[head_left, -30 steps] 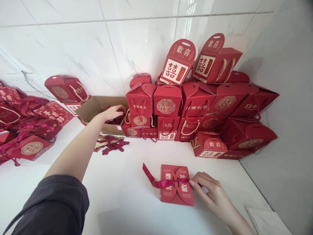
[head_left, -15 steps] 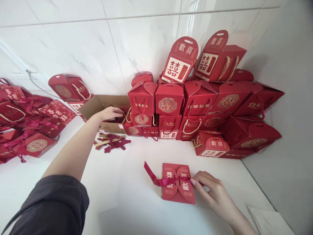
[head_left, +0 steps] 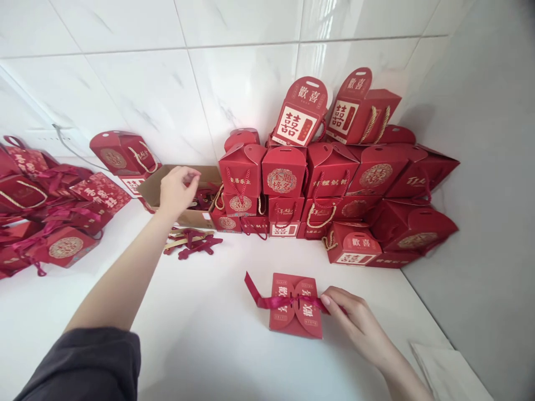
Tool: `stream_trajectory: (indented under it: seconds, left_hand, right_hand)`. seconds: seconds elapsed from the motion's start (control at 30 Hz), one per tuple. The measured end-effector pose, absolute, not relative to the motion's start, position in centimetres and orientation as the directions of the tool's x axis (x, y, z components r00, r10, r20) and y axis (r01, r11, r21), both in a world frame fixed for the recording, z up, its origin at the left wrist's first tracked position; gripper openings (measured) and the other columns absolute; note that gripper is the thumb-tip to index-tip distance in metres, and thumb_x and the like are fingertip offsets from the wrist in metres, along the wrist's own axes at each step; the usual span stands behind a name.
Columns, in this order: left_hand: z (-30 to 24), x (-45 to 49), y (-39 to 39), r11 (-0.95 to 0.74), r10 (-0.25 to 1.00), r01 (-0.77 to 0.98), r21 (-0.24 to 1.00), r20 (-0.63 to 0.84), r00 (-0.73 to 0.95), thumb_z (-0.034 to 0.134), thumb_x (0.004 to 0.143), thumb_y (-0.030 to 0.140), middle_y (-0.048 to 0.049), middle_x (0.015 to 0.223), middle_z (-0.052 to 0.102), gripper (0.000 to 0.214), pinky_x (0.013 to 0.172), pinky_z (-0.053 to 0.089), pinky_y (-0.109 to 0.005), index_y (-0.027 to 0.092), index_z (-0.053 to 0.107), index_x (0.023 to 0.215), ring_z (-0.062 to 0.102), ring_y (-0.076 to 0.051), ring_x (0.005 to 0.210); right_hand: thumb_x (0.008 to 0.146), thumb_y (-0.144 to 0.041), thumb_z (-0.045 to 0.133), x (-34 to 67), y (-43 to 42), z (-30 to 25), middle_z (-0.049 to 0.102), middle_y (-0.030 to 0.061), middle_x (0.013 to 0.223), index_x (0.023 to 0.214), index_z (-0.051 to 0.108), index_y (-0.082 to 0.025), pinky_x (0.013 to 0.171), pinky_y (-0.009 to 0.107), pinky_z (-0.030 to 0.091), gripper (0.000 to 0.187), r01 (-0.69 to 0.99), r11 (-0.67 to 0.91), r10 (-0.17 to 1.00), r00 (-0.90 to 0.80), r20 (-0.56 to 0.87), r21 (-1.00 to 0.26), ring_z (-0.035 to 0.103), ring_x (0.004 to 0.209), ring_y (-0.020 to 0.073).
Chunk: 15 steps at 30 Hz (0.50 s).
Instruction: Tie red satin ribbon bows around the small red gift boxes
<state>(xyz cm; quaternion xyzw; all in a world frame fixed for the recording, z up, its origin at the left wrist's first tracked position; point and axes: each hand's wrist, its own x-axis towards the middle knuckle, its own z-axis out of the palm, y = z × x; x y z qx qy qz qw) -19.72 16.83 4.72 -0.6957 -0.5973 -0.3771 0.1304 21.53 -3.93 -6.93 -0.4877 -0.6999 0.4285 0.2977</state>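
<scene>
On the counter (head_left: 209,334) | right hand (head_left: 353,320), unclenched, touches ribboned box (head_left: 295,306) | left hand (head_left: 175,189) pinched over carton (head_left: 154,188), grasp unclear

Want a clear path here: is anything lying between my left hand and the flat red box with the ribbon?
Yes, low things only. The left hand hangs over the open carton; its front wall and a pile of loose ribbon pieces lie toward the ribboned box. Beyond them, bare counter.
</scene>
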Motion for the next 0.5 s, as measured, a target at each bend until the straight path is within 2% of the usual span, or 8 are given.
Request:
stream_trajectory:
  seconds: [0.1, 0.17, 0.2, 0.23, 0.33, 0.4, 0.5]
  left_hand:
    - [4.3, -14.9, 11.1, -0.464, 0.679, 0.838, 0.288, 0.723, 0.127, 0.056, 0.086, 0.026, -0.0051, 0.091, 0.07, 0.017, 0.08, 0.049, -0.028, 0.017, 0.069, 0.093, 0.063, -0.017, 0.083]
    - [3.4, -12.0, 7.4, -0.591, 0.695, 0.729, 0.344, 0.676, 0.244, 0.058, 0.086, 0.026, -0.0046, 0.093, 0.071, 0.015, 0.085, 0.049, -0.029, 0.019, 0.07, 0.092, 0.064, -0.017, 0.087]
    - [2.9, -10.7, 5.8, -0.618, 0.727, 0.67, 0.411, 0.624, 0.287, 0.057, 0.087, 0.026, -0.0048, 0.095, 0.071, 0.016, 0.085, 0.049, -0.029, 0.019, 0.07, 0.094, 0.064, -0.017, 0.089]
    - [2.2, -9.5, 4.3, -0.607, 0.774, 0.62, 0.497, 0.545, 0.321, 0.056, 0.089, 0.027, -0.0046, 0.095, 0.071, 0.017, 0.083, 0.049, -0.028, 0.02, 0.069, 0.097, 0.065, -0.016, 0.089]
    - [0.2, -6.8, 1.1, -0.434, 0.88, 0.516, 0.738, 0.226, 0.418, 0.052, 0.092, 0.035, -0.005, 0.103, 0.069, 0.023, 0.084, 0.049, -0.028, 0.022, 0.065, 0.106, 0.064, -0.017, 0.094]
    - [-1.3, -5.7, -0.2, -0.318, 0.895, 0.488, 0.813, 0.088, 0.437, 0.058, 0.088, 0.042, -0.005, 0.105, 0.068, 0.029, 0.082, 0.05, -0.029, 0.022, 0.058, 0.109, 0.064, -0.018, 0.096]
    - [-3.1, -4.8, -1.5, -0.191, 0.901, 0.496, 0.847, -0.049, 0.431, 0.068, 0.078, 0.048, -0.003, 0.097, 0.068, 0.043, 0.071, 0.049, -0.027, 0.022, 0.051, 0.109, 0.063, -0.017, 0.086]
  right_hand:
    - [0.1, -0.046, 0.033, 21.6, -4.1, -6.5, 0.043, -0.0014, 0.068, 0.069, 0.037, -0.02, 0.064, 0.027, 0.032, 0.04, 0.365, 0.087, 0.939, -0.342, -0.046, -0.927, 0.04, 0.065, 0.0137]
    - [0.098, -0.047, 0.036, 21.6, -4.1, -6.4, 0.041, -0.0021, 0.067, 0.069, 0.04, -0.02, 0.062, 0.026, 0.031, 0.04, 0.335, 0.067, 0.937, -0.345, -0.056, -0.94, 0.038, 0.065, 0.0131]
    - [0.097, -0.048, 0.039, 21.6, -4.1, -6.4, 0.041, -0.0022, 0.067, 0.07, 0.041, -0.019, 0.062, 0.026, 0.031, 0.04, 0.327, 0.067, 0.938, -0.342, -0.052, -0.943, 0.038, 0.065, 0.0129]
    - [0.096, -0.048, 0.043, 21.5, -4.1, -6.4, 0.042, -0.0023, 0.067, 0.07, 0.043, -0.019, 0.062, 0.026, 0.031, 0.039, 0.323, 0.07, 0.941, -0.335, -0.045, -0.944, 0.038, 0.065, 0.0128]
    - [0.093, -0.047, 0.049, 21.2, -4.0, -6.5, 0.044, -0.0023, 0.066, 0.07, 0.047, -0.019, 0.062, 0.026, 0.031, 0.037, 0.305, 0.082, 0.953, -0.303, -0.015, -0.949, 0.038, 0.065, 0.0126]
    - [0.093, -0.047, 0.05, 21.1, -3.9, -6.6, 0.044, -0.0025, 0.064, 0.069, 0.046, -0.019, 0.062, 0.026, 0.031, 0.037, 0.272, 0.085, 0.956, -0.292, 0.001, -0.959, 0.038, 0.064, 0.0125]
    - [0.094, -0.048, 0.047, 20.9, -3.9, -6.7, 0.043, -0.003, 0.063, 0.067, 0.044, -0.019, 0.061, 0.026, 0.03, 0.039, 0.214, 0.079, 0.953, -0.301, 0.011, -0.974, 0.037, 0.062, 0.0119]
